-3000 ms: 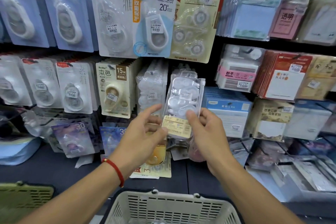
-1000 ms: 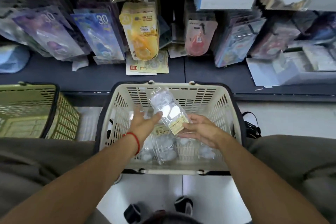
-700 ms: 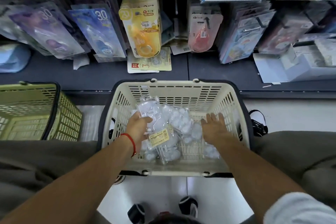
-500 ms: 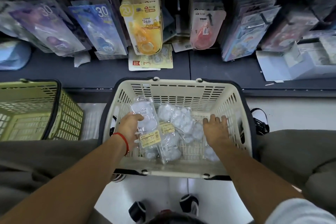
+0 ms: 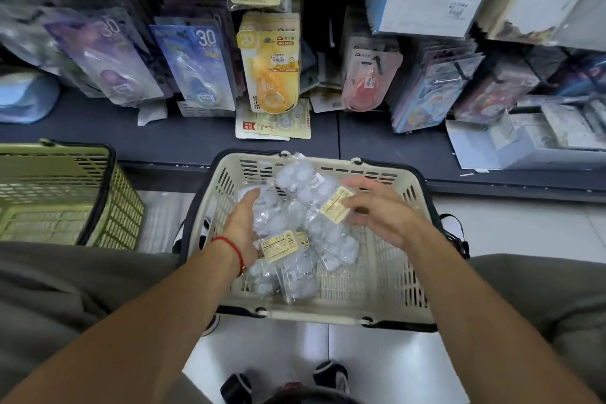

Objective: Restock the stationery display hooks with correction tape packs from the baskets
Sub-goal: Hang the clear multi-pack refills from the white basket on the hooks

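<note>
Head view: my left hand (image 5: 244, 226) and right hand (image 5: 380, 216) each grip a clear pack (image 5: 305, 184) in the cream basket (image 5: 387, 289), so I should lift cleanly, one at a time.

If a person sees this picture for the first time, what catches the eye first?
Two bare hands working in the cream basket at centre: the left hand and right hand each hold clear correction tape packs. Above hangs a bright yellow correction tape pack; a green basket stands left.

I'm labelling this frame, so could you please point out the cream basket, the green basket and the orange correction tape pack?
cream basket (image 5: 377, 170), head view, far rim.
green basket (image 5: 65, 174), head view, inner wall.
orange correction tape pack (image 5: 270, 65), head view, card front.
</note>
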A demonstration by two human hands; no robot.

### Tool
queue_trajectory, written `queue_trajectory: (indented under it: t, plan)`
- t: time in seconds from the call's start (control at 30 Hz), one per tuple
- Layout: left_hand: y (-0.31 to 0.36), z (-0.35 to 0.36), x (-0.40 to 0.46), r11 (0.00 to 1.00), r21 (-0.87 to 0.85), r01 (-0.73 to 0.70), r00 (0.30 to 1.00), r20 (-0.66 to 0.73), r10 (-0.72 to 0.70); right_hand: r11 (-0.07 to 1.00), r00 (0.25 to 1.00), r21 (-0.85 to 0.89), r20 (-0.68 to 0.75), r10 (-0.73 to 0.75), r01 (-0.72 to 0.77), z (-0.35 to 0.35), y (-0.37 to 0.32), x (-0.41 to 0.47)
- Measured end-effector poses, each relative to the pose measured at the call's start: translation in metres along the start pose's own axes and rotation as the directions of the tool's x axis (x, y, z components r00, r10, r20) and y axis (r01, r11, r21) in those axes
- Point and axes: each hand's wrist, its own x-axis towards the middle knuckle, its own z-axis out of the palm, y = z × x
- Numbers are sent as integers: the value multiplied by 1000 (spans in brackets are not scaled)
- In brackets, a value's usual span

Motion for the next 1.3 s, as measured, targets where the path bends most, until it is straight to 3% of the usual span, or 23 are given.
queue_trajectory:
  t: [0.07, 0.13, 0.23, 0.3, 0.37, 0.43, 0.53, 0.6, 0.77, 0.87, 0.97, 1.07, 1.17, 1.23, 1.3]
  plan:
    - [1, 3, -8, 998, -12, -65, 993, 95, 66, 1000, 993, 11, 116, 27, -29, 24, 16, 3]
    - [-1, 3, -7, 987, 1, -163, 983, 87, 162, 997, 990, -82, 143, 20, -8, 48, 35, 10]
    - [-6, -6, -3, 969, 60, -238, 971, -16, 239, 910, 992, -406, -46, -118, 89, 63, 59, 28]
    - [-7, -17, -1, 960, 118, -254, 963, -58, 262, 634, 954, -769, -118, -275, 87, 51, 75, 45]
    - [-7, -28, 2, 962, 123, -243, 967, -51, 251, 285, 987, -958, -13, -159, 33, 37, 93, 57]
    - [-7, -34, 4, 970, 101, -222, 973, -40, 227, 180, 996, -983, 26, -86, 41, 29, 107, 65]
    - [-7, -38, 8, 974, 94, -207, 975, -58, 213, 185, 969, -978, 49, -241, 96, 24, 119, 75]
    - [-7, -38, 11, 974, 99, -202, 975, -71, 209, 243, 967, -965, 38, -250, 101, 19, 119, 74]
    - [-6, -35, 14, 976, 104, -194, 973, -107, 204, 640, 935, -767, -198, -294, 39, -11, 102, 60]
    - [-5, -30, 12, 973, 148, -179, 971, -131, 199, 883, 932, -468, -335, -139, -37, -24, 84, 48]
    - [-4, -23, 10, 976, 168, -143, 977, -131, 165, 979, 970, -195, -244, 3, -52, -27, 70, 35]
    - [-4, -14, 10, 983, 150, -104, 988, -98, 119, 987, 996, -158, -82, -47, 33, -18, 55, 25]
    - [0, -9, 6, 980, 161, -115, 990, -63, 127, 920, 990, -367, 62, -125, 139, -5, 26, 17]
    - [6, -12, 5, 972, 182, -152, 985, -53, 164, 760, 975, -612, 176, -140, 219, 2, -1, 12]
    - [14, -17, 3, 947, 260, -191, 978, -36, 207, 563, 955, -780, 290, -61, 273, 12, -26, 9]
